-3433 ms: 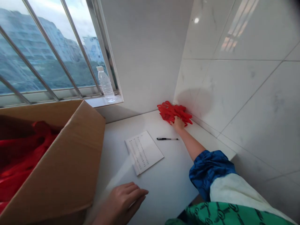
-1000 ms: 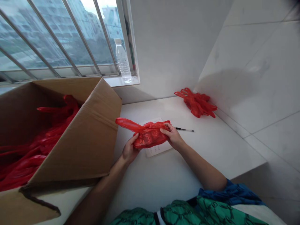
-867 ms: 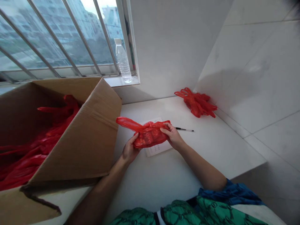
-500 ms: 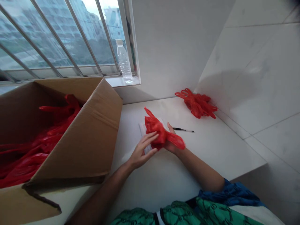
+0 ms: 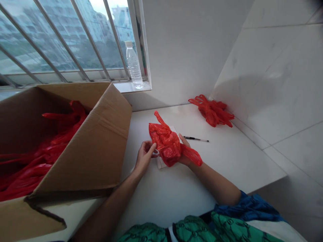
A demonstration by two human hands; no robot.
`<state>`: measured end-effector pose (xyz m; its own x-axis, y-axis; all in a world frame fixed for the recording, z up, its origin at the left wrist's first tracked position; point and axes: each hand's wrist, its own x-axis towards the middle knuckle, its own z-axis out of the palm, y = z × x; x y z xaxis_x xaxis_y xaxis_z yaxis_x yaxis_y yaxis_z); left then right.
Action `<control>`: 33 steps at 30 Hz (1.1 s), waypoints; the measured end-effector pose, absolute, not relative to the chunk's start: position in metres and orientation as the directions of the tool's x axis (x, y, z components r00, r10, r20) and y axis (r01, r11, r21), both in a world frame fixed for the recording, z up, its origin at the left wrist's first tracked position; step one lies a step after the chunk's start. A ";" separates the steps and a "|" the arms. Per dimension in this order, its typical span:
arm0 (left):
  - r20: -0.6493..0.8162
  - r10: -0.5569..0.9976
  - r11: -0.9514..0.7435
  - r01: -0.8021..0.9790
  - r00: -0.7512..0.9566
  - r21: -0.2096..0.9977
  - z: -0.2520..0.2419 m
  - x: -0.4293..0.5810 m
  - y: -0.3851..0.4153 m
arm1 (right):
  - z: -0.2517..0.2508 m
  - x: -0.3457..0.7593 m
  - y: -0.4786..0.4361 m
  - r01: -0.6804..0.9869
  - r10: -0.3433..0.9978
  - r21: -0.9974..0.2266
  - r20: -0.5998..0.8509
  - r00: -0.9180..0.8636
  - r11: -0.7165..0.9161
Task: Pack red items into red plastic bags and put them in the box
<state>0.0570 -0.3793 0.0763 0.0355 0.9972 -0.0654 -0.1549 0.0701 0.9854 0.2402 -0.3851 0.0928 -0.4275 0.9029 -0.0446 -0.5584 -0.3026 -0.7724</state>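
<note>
A crumpled red plastic bag [image 5: 168, 143] is held above the white table, one handle loop pointing up and away and another hanging over my right wrist. My left hand [image 5: 145, 155] pinches its near left edge between thumb and curled fingers. Under the bag's right side, my right hand [image 5: 186, 153] supports and grips it; the thumb shows beside the bag and most of the fingers are hidden. Partly covered by the bag, a white paper or pad [image 5: 161, 163] lies on the table.
An open cardboard box [image 5: 101, 134] with red plastic bags [image 5: 50, 148] inside stands at left. A black-and-clear pen [image 5: 196, 138] lies right of my hands. More red bags [image 5: 213, 111] are piled by the wall. A water bottle [image 5: 134, 67] stands on the windowsill.
My left hand has moved from lying over the bag, fingers spread, to pinching its left edge. The bag is now spread wider and flatter. My right hand stays under it.
</note>
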 end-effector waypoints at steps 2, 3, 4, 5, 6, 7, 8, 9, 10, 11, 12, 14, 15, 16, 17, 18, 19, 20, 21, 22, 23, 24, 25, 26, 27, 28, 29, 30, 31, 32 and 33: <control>-0.065 0.997 0.072 -0.204 0.038 0.976 0.079 0.057 -0.380 | 0.091 0.240 -0.385 -0.603 0.886 -0.730 -0.009 -0.463 -0.322; -0.057 0.998 0.064 -0.231 0.039 0.971 0.080 0.057 -0.381 | 0.089 0.241 -0.384 -0.614 0.886 -0.720 0.000 -0.464 -0.322; -0.041 0.998 0.050 -0.257 0.040 0.965 0.081 0.056 -0.381 | 0.087 0.242 -0.383 -0.615 0.893 -0.722 -0.010 -0.449 -0.317; -0.021 0.999 0.033 -0.279 0.046 0.960 0.081 0.056 -0.381 | 0.085 0.243 -0.381 -0.610 0.902 -0.725 -0.036 -0.430 -0.320; 0.000 0.998 0.017 -0.298 0.057 0.955 0.080 0.055 -0.382 | 0.082 0.244 -0.379 -0.604 0.908 -0.725 -0.071 -0.413 -0.331; 0.014 0.997 0.009 -0.312 0.071 0.950 0.080 0.055 -0.382 | 0.080 0.244 -0.377 -0.601 0.911 -0.720 -0.108 -0.397 -0.347; 0.017 0.996 0.011 -0.325 0.084 0.946 0.079 0.054 -0.382 | 0.077 0.245 -0.375 -0.602 0.913 -0.712 -0.139 -0.383 -0.361; 0.007 0.996 0.026 -0.337 0.094 0.941 0.079 0.054 -0.382 | 0.076 0.246 -0.374 -0.607 0.915 -0.705 -0.157 -0.372 -0.368; -0.016 0.995 0.051 -0.346 0.103 0.937 0.078 0.054 -0.382 | 0.074 0.246 -0.373 -0.610 0.914 -0.699 -0.164 -0.371 -0.373; -0.045 0.993 0.082 -0.352 0.113 0.933 0.078 0.054 -0.382 | 0.074 0.247 -0.372 -0.609 0.911 -0.697 -0.164 -0.377 -0.378; -0.071 0.990 0.112 -0.350 0.126 0.930 0.078 0.054 -0.382 | 0.073 0.246 -0.372 -0.604 0.907 -0.698 -0.161 -0.390 -0.384; -0.104 0.981 0.153 -0.323 0.164 0.934 0.079 0.054 -0.382 | 0.074 0.246 -0.373 -0.588 0.891 -0.701 -0.158 -0.425 -0.405; -0.108 0.977 0.160 -0.303 0.182 0.939 0.080 0.055 -0.382 | 0.074 0.245 -0.374 -0.582 0.884 -0.699 -0.160 -0.439 -0.416; -0.104 0.977 0.156 -0.289 0.187 0.945 0.081 0.055 -0.382 | 0.075 0.244 -0.375 -0.581 0.879 -0.694 -0.165 -0.447 -0.426; -0.095 0.979 0.145 -0.285 0.182 0.947 0.082 0.055 -0.383 | 0.075 0.244 -0.376 -0.582 0.875 -0.686 -0.173 -0.452 -0.436; -0.084 0.982 0.131 -0.293 0.170 0.947 0.083 0.055 -0.383 | 0.074 0.243 -0.376 -0.585 0.872 -0.677 -0.182 -0.455 -0.446; -0.069 0.986 0.114 -0.308 0.154 0.945 0.084 0.055 -0.384 | 0.074 0.243 -0.376 -0.588 0.869 -0.669 -0.188 -0.458 -0.455; -0.054 0.989 0.097 -0.324 0.140 0.941 0.084 0.055 -0.384 | 0.073 0.243 -0.376 -0.590 0.866 -0.661 -0.193 -0.462 -0.463; -0.041 0.990 0.084 -0.336 0.134 0.938 0.085 0.056 -0.384 | 0.072 0.243 -0.375 -0.592 0.862 -0.655 -0.196 -0.468 -0.470; -0.031 0.991 0.075 -0.343 0.133 0.936 0.085 0.056 -0.385 | 0.071 0.243 -0.375 -0.593 0.858 -0.649 -0.197 -0.475 -0.477; -0.024 0.990 0.070 -0.346 0.137 0.935 0.085 0.056 -0.385 | 0.070 0.244 -0.374 -0.596 0.854 -0.642 -0.197 -0.481 -0.483; -0.021 0.990 0.068 -0.351 0.137 0.934 0.085 0.056 -0.386 | 0.069 0.244 -0.374 -0.600 0.852 -0.634 -0.196 -0.486 -0.488; -0.022 0.990 0.071 -0.358 0.137 0.931 0.084 0.056 -0.386 | 0.068 0.245 -0.374 -0.604 0.849 -0.626 -0.196 -0.490 -0.493; -0.027 0.990 0.076 -0.367 0.137 0.927 0.084 0.056 -0.387 | 0.068 0.245 -0.373 -0.607 0.845 -0.618 -0.195 -0.497 -0.500; -0.032 0.990 0.082 -0.379 0.136 0.922 0.083 0.056 -0.387 | 0.067 0.245 -0.373 -0.607 0.842 -0.613 -0.195 -0.504 -0.506; -0.036 0.990 0.087 -0.392 0.136 0.916 0.083 0.056 -0.388 | 0.068 0.245 -0.373 -0.604 0.838 -0.613 -0.196 -0.509 -0.510; -0.040 0.989 0.094 -0.405 0.139 0.909 0.083 0.056 -0.388 | 0.068 0.245 -0.374 -0.599 0.836 -0.615 -0.198 -0.512 -0.513; -0.047 0.989 0.104 -0.416 0.144 0.903 0.083 0.056 -0.388 | 0.069 0.244 -0.374 -0.596 0.834 -0.616 -0.201 -0.513 -0.515; -0.057 0.987 0.116 -0.424 0.148 0.898 0.083 0.056 -0.388 | 0.071 0.244 -0.375 -0.598 0.835 -0.614 -0.204 -0.511 -0.516; -0.068 0.986 0.129 -0.430 0.155 0.893 0.084 0.056 -0.388 | 0.072 0.244 -0.375 -0.604 0.838 -0.608 -0.208 -0.505 -0.515; -0.077 0.983 0.144 -0.434 0.167 0.889 0.084 0.056 -0.388 | 0.074 0.243 -0.376 -0.612 0.841 -0.600 -0.216 -0.496 -0.516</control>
<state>0.0559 -0.3882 0.0842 0.1674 0.9829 -0.0771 -0.4342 0.1437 0.8893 0.2430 -0.3760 0.0742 -0.4964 0.8407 -0.2163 -0.6119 -0.5156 -0.5998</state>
